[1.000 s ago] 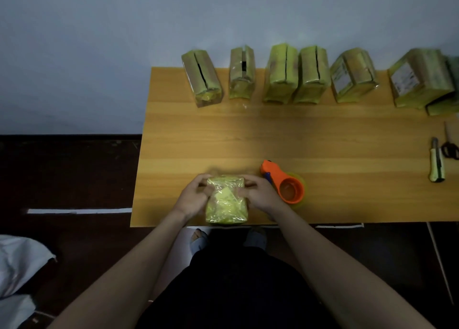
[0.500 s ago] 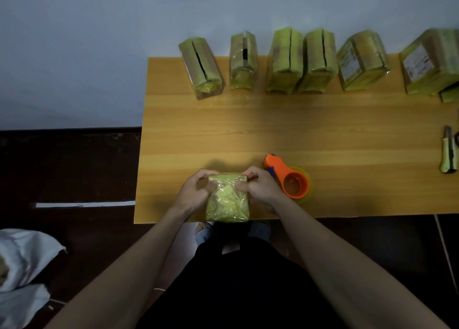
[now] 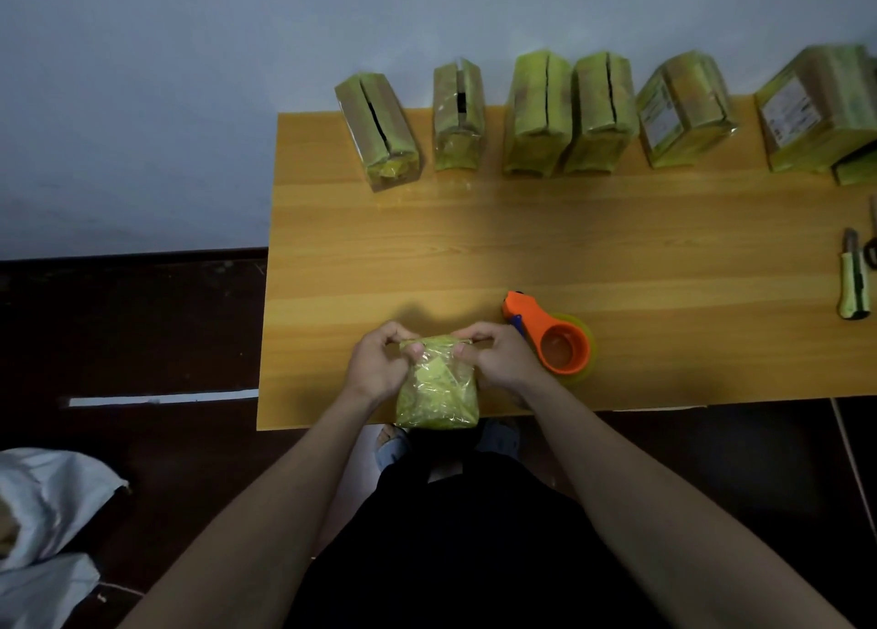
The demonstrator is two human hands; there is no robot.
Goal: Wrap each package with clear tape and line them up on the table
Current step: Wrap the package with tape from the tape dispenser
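A small yellow-green package (image 3: 437, 391) in shiny clear wrap stands at the near edge of the wooden table (image 3: 569, 248). My left hand (image 3: 379, 365) pinches its top left corner and my right hand (image 3: 493, 358) pinches its top right corner. Just right of my right hand lies an orange tape dispenser (image 3: 553, 339) with a roll of clear tape. Several wrapped packages (image 3: 536, 116) stand in a row along the table's far edge by the wall.
A green utility knife (image 3: 854, 282) and scissor handles (image 3: 872, 248) lie at the table's right edge. White sacks (image 3: 42, 524) sit on the dark floor at lower left. The wall runs behind the table.
Both hands have moved up from the package's sides to its top edge, now pinching the corners. The package stands slightly closer to the table's near edge.
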